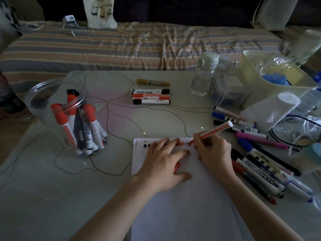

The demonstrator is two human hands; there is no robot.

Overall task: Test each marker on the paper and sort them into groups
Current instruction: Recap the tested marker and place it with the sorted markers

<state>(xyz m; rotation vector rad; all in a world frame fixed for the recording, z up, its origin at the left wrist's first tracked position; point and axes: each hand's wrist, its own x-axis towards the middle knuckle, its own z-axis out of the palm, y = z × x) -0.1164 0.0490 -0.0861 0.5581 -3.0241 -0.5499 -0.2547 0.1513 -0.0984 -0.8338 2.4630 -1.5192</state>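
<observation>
Dim light blurs the table (43,197); your left hand (163,164) hides part of the marks along the paper (182,206) top edge. It lies flat, fingers spread, a red cap (177,167) tucked beneath. Your right hand (213,152) grips a red marker (215,130), tip on the paper's top right corner.
</observation>
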